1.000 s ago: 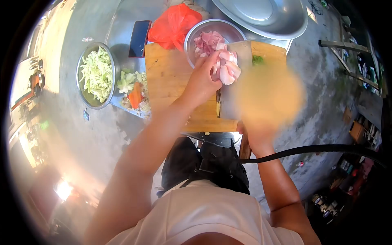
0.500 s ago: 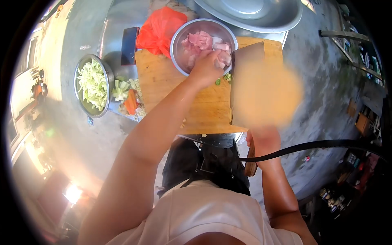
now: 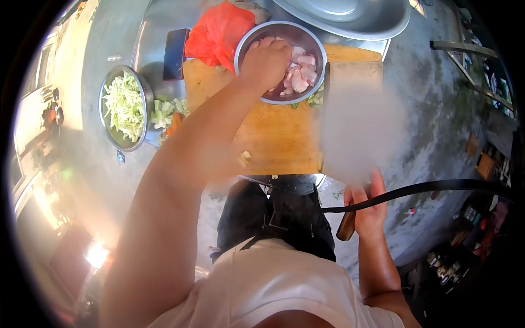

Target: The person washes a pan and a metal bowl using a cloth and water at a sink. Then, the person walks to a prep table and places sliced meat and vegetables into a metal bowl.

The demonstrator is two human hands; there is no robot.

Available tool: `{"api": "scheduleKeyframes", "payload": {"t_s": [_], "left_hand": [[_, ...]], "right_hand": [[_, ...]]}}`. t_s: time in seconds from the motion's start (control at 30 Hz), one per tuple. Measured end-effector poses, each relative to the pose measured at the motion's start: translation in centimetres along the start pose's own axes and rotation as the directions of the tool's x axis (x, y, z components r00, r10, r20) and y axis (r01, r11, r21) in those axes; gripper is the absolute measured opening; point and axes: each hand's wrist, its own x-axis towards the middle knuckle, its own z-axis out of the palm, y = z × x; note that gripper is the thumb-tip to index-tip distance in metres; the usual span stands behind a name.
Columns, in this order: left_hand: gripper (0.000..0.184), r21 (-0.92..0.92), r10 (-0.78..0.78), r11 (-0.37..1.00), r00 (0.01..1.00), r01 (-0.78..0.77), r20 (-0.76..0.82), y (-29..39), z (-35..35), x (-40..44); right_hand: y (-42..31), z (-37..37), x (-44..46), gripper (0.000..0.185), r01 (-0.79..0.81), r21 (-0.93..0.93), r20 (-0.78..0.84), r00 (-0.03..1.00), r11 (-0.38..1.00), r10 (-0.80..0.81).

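My left hand (image 3: 268, 59) is inside the metal bowl (image 3: 324, 53), its fingers curled down over the raw meat (image 3: 301, 74). Some fingertips are hidden, and pink pieces lie to the right of the hand. The bowl stands at the far side of the wooden cutting board (image 3: 273, 142). My right hand (image 3: 369, 205) grips the wooden handle of a cleaver (image 3: 355, 70). Its broad blade extends away from me over the board's right side, and a pale blur covers much of it.
A bowl of shredded cabbage (image 3: 124, 106) stands left of the board, near vegetable scraps (image 3: 162, 113). Behind are a dark phone (image 3: 175, 54), a red plastic bag (image 3: 219, 34) and a large metal basin (image 3: 350, 27). A black strap (image 3: 432, 188) crosses at my right hand.
My left hand has moved from the bowl's right side to its left, uncovering meat pieces on the right. My right hand and the cleaver have shifted a little to the right.
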Motion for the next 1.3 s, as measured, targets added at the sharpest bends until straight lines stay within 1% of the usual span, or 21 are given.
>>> {"api": "scheduleKeyframes", "payload": {"t_s": [0.03, 0.1, 0.13, 0.17, 0.2, 0.23, 0.3, 0.33, 0.4, 0.47, 0.5, 0.57, 0.67, 0.8, 0.93, 1.0, 1.07, 1.1, 1.17, 1.23, 1.3], "left_hand": [[0.028, -0.001, -0.011, 1.000, 1.000, 0.011, 0.007, -0.3, -0.3, 0.4], [0.025, 0.064, -0.072, 0.996, 0.956, 0.056, 0.285, -0.3, -1.4, 1.1], [0.020, 0.016, -0.031, 0.999, 0.987, 0.029, 0.157, -0.5, -1.8, 0.8], [0.020, 0.014, -0.044, 0.999, 0.984, 0.042, 0.170, -0.4, -2.2, 0.1], [0.016, -0.158, -0.071, 0.985, 0.997, 0.070, 0.000, -0.5, -2.8, -0.7], [0.012, -0.326, -0.122, 0.943, 0.978, 0.063, -0.166, -0.4, -3.6, -1.6], [0.014, -0.440, -0.212, 0.888, 0.968, 0.135, -0.132, -0.4, -4.7, -5.5], [0.014, -0.488, -0.233, 0.861, 0.965, 0.147, -0.120, -0.5, -4.8, -8.0], [0.022, -0.512, -0.272, 0.824, 0.962, 0.244, 0.021, 0.1, -4.3, -13.7], [0.031, -0.410, -0.208, 0.855, 0.934, 0.318, 0.290, 1.2, -4.2, -19.0], [0.031, -0.411, -0.210, 0.853, 0.933, 0.321, 0.291, 1.8, -3.7, -21.2], [0.037, -0.379, -0.078, 0.901, 0.940, 0.209, 0.333, 2.6, -2.7, -24.3], [0.039, -0.401, -0.182, 0.864, 0.931, 0.305, 0.317, 3.4, -1.4, -25.5], [0.036, -0.403, -0.175, 0.863, 0.929, 0.304, 0.327, 3.5, 0.0, -25.3], [0.027, -0.437, -0.229, 0.834, 0.932, 0.337, 0.281, 3.6, 0.5, -25.3], [0.024, -0.449, -0.260, 0.814, 0.922, 0.369, 0.287, 3.6, 0.5, -25.1], [0.019, -0.546, -0.382, 0.656, 0.853, 0.521, 0.355, 3.4, 0.8, -24.8], [0.019, -0.547, -0.381, 0.656, 0.854, 0.520, 0.355, 3.2, 1.0, -24.7], [0.014, -0.623, -0.493, 0.460, 0.766, 0.633, 0.413, 3.0, 1.4, -24.5], [0.013, -0.621, -0.501, 0.459, 0.762, 0.635, 0.410, 2.9, 1.4, -24.5], [0.013, -0.617, -0.509, 0.457, 0.757, 0.641, 0.409, 2.9, 1.1, -24.6]], "right_hand": [[0.3, -0.2, 0.0, 0.031, 0.028, 0.003, 0.046, 0.999, 1.000, -0.028], [1.4, -1.3, -0.3, 0.030, 0.085, 0.014, 0.170, 0.982, 0.996, -0.087], [1.8, -1.5, -0.4, 0.030, 0.082, -0.033, 0.163, 0.984, 0.996, -0.076], [1.9, -1.7, -0.5, 0.031, 0.087, -0.078, 0.158, 0.985, 0.993, -0.074], [1.6, -1.9, -0.4, 0.031, 0.080, -0.161, 0.197, 0.979, 0.984, -0.047], [1.6, -2.1, -0.3, 0.031, 0.078, -0.157, 0.206, 0.977, 0.985, -0.045], [1.6, -2.3, -0.5, 0.033, 0.091, -0.295, 0.296, 0.955, 0.951, 0.000], [1.6, -2.2, -0.6, 0.033, 0.087, -0.294, 0.295, 0.956, 0.952, 0.004], [1.6, -2.0, -0.5, 0.035, 0.078, -0.330, 0.328, 0.944, 0.941, 0.037], [1.8, -2.2, -0.2, 0.036, 0.126, -0.375, 0.359, 0.933, 0.919, 0.018], [2.0, -2.3, 0.0, 0.037, 0.178, -0.417, 0.390, 0.921, 0.891, -0.001], [1.8, -2.2, 0.5, 0.037, 0.166, -0.437, 0.396, 0.918, 0.884, 0.023], [2.2, -1.9, 0.8, 0.037, 0.150, -0.439, 0.395, 0.918, 0.886, 0.040], [2.1, -1.1, 1.1, 0.037, 0.123, -0.430, 0.378, 0.924, 0.894, 0.054], [2.0, -1.2, 1.5, 0.037, 0.143, -0.433, 0.402, 0.914, 0.890, 0.049], [1.6, -1.2, 1.9, 0.035, 0.267, -0.511, 0.455, 0.890, 0.817, -0.007], [1.5, -1.3, 2.1, 0.035, 0.277, -0.517, 0.470, 0.883, 0.810, -0.002], [1.5, -1.3, 2.1, 0.035, 0.285, -0.523, 0.483, 0.876, 0.803, 0.004], [1.4, -1.3, 2.0, 0.035, 0.273, -0.527, 0.474, 0.880, 0.804, 0.012], [1.7, -1.5, 1.8, 0.034, 0.263, -0.531, 0.467, 0.884, 0.806, 0.019], [2.5, -1.7, 1.5, 0.033, 0.135, -0.474, 0.408, 0.909, 0.870, 0.081]]}}
